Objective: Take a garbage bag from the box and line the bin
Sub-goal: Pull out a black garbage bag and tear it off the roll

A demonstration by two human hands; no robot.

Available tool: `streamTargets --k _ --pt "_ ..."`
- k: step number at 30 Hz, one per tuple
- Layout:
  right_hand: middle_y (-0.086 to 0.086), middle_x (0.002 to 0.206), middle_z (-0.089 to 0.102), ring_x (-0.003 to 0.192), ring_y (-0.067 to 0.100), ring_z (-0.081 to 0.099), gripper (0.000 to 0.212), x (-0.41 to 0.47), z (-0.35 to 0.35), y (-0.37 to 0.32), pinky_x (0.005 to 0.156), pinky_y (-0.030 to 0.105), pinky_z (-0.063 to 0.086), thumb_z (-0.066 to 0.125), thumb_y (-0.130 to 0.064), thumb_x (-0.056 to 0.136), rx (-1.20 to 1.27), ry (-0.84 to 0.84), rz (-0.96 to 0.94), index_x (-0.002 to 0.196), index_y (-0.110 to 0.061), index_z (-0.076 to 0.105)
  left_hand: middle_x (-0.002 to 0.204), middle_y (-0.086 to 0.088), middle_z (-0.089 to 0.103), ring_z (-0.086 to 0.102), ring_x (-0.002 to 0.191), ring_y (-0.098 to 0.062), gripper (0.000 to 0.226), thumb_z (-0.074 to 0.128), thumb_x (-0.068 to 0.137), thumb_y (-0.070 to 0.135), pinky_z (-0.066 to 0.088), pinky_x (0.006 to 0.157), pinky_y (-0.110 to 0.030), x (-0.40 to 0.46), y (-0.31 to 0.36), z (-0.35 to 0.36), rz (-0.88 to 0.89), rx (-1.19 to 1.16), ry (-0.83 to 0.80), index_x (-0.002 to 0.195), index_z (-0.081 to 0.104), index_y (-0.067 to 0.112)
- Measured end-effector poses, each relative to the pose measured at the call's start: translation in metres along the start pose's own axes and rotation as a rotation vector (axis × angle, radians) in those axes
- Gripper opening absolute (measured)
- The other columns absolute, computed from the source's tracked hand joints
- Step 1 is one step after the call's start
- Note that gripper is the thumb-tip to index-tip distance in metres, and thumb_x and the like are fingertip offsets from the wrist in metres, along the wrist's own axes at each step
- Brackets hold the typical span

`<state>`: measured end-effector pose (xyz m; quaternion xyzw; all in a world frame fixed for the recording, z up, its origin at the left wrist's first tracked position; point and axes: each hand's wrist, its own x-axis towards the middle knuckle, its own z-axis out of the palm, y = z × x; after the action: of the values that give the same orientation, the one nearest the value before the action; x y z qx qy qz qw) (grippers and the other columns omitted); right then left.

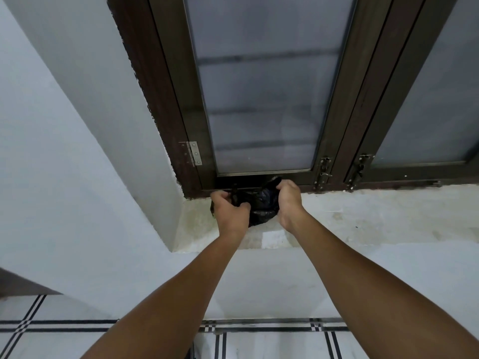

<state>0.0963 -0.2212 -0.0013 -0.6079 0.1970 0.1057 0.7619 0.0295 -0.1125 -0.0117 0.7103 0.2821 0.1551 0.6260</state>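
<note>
Both hands, left hand (231, 209) and right hand (289, 203), pinch the black garbage bag (260, 209) bunched between them on the window ledge (363, 218); risk: thin film tearing if tugged apart unevenly.

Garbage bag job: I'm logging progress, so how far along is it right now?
Early. Done: nothing that shows. In hand: the left hand and right hand both grip a bunched black garbage bag on the windowsill, by the window frame. No box is visible. Left: lining the bin, which is out of view.
</note>
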Motion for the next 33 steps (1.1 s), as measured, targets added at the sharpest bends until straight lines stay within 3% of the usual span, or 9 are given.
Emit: streamTargets --k 3,6,8,13,20,25,30,32,33 --pt "0.003 0.101 0.069 0.096 0.018 0.064 0.045 -0.008 -0.003 -0.007 0.084 0.036 0.053 0.052 -0.054 0.097 -0.142 -0.102 -0.151 0.106 -0.012 0.065 0.102 0.001 0.064 0.067 0.101 -0.022 0.042 0.069 0.09 0.001 0.058 0.082 -0.031 0.006 0.011 -0.002 0.062 0.011 -0.096 0.124 0.051 0.02" --pt "-0.002 0.094 0.073 0.092 0.016 0.07 0.059 -0.012 -0.007 -0.009 0.08 0.031 0.056 0.069 -0.07 0.078 -0.375 -0.253 -0.322 0.099 -0.014 0.068 0.103 0.001 0.067 0.068 0.099 -0.018 0.048 0.076 0.087 0.002 0.059 0.087 -0.035 0.018 0.022 -0.006 0.097 0.075 -0.203 0.126 0.059 0.023" --pt "-0.001 0.092 0.077 0.09 0.016 0.073 0.057 -0.012 -0.008 -0.012 0.079 0.031 0.059 0.08 -0.065 0.068 -0.489 -0.284 -0.382 0.095 -0.016 0.072 0.105 0.0 0.07 0.069 0.096 -0.018 0.043 0.079 0.086 0.001 0.06 0.084 -0.032 0.025 0.031 -0.011 0.071 0.062 -0.296 0.122 0.065 0.02" --pt "0.004 0.08 0.074 0.078 0.02 0.071 0.019 -0.005 -0.015 -0.023 0.077 0.036 0.057 0.085 -0.025 0.081 -0.584 -0.265 -0.44 0.078 -0.013 0.071 0.103 -0.013 0.078 0.075 0.092 -0.028 0.027 0.078 0.086 -0.002 0.061 0.077 -0.03 0.042 0.044 -0.029 -0.084 0.066 -0.46 0.111 0.074 0.008" --pt "0.004 0.069 0.051 0.074 0.021 0.052 0.033 -0.004 -0.016 -0.03 0.069 0.034 0.043 0.072 -0.008 0.083 -0.282 -0.206 -0.269 0.066 -0.021 0.047 0.115 -0.014 0.079 0.077 0.105 -0.031 0.031 0.074 0.094 0.008 0.063 0.089 -0.04 0.057 0.049 -0.046 -0.195 -0.133 -0.537 0.125 0.071 0.011" --pt "0.006 0.082 0.06 0.081 0.024 0.057 0.029 -0.009 -0.01 -0.036 0.071 0.039 0.05 0.056 0.008 0.084 -0.125 -0.179 -0.201 0.08 -0.021 0.057 0.121 -0.016 0.077 0.075 0.108 -0.03 0.025 0.071 0.098 0.015 0.061 0.096 -0.045 0.063 0.051 -0.049 -0.186 -0.131 -0.494 0.122 0.071 0.007" --pt "0.007 0.097 0.065 0.084 0.024 0.059 0.027 -0.018 -0.004 -0.048 0.066 0.032 0.05 0.043 -0.001 0.094 -0.123 -0.136 -0.176 0.094 -0.018 0.064 0.108 -0.016 0.069 0.067 0.1 -0.03 0.021 0.05 0.1 0.01 0.056 0.093 -0.045 0.056 0.055 -0.046 -0.215 -0.159 -0.466 0.112 0.066 0.011" --pt "0.003 0.089 0.068 0.077 0.022 0.064 0.015 -0.024 -0.005 -0.05 0.056 0.025 0.047 0.054 -0.023 0.098 -0.202 -0.198 -0.187 0.094 -0.017 0.067 0.108 -0.017 0.063 0.062 0.099 -0.03 0.025 0.043 0.095 0.009 0.052 0.089 -0.044 0.053 0.056 -0.045 -0.229 -0.167 -0.484 0.112 0.061 0.012" --pt "0.001 0.085 0.07 0.072 0.019 0.067 0.022 -0.025 -0.007 -0.05 0.054 0.024 0.047 0.062 -0.037 0.097 -0.298 -0.25 -0.224 0.093 -0.016 0.069 0.107 -0.017 0.061 0.061 0.098 -0.03 0.026 0.042 0.093 0.006 0.052 0.087 -0.044 0.052 0.056 -0.045 -0.222 -0.159 -0.498 0.111 0.06 0.012"
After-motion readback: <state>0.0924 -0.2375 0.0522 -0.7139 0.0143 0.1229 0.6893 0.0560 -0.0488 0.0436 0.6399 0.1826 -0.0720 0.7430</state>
